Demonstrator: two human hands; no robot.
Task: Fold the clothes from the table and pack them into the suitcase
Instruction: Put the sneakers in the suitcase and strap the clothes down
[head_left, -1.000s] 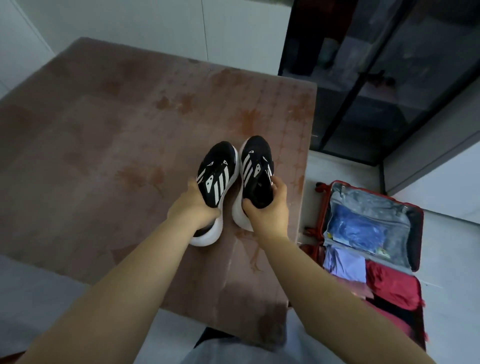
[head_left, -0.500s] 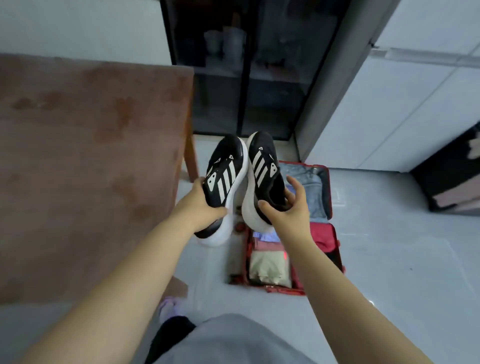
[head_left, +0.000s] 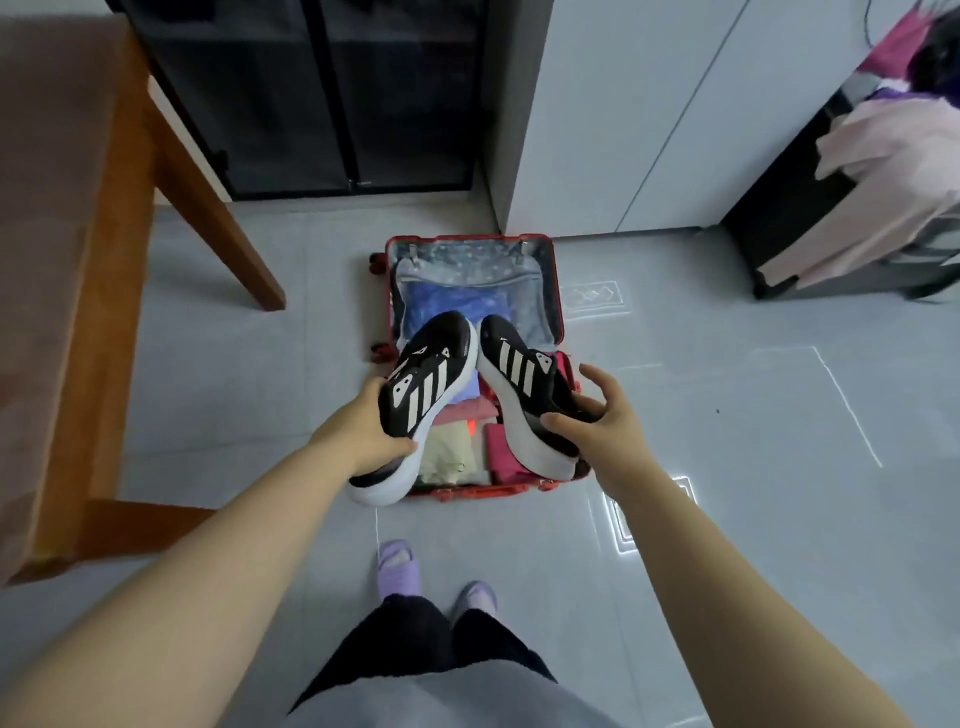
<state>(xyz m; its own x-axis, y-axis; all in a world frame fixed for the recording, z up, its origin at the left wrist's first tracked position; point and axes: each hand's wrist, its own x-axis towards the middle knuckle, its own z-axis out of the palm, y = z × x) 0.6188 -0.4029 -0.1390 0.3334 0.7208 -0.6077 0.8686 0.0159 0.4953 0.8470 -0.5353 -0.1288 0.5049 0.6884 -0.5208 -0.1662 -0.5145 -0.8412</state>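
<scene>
Black left shoe (head_left: 431, 384): my left hand (head_left: 363, 431) grips it near the heel, over the suitcase (head_left: 467, 257).
Right shoe (head_left: 519, 384): my right hand (head_left: 602, 426) holds it, thumb on the white sole.
Red suitcase: open on the floor, folded clothes (head_left: 447, 452) inside.
Wooden counter (head_left: 52, 260): I see it at my left.

The left shoe (head_left: 431, 384) and the right shoe (head_left: 524, 374) are black, with three off-white side stripes and thick white soles. The suitcase (head_left: 556, 291) has a red shell and a pale grey-blue lining with light speckles. It holds a blue garment (head_left: 447, 299), a cream garment (head_left: 449, 454) and a pink garment (head_left: 501, 447). The slippers (head_left: 397, 566) are lilac, the floor (head_left: 727, 415) is pale grey, and the desk (head_left: 52, 260) is orange-brown wood with a mottled reddish-brown top.
</scene>
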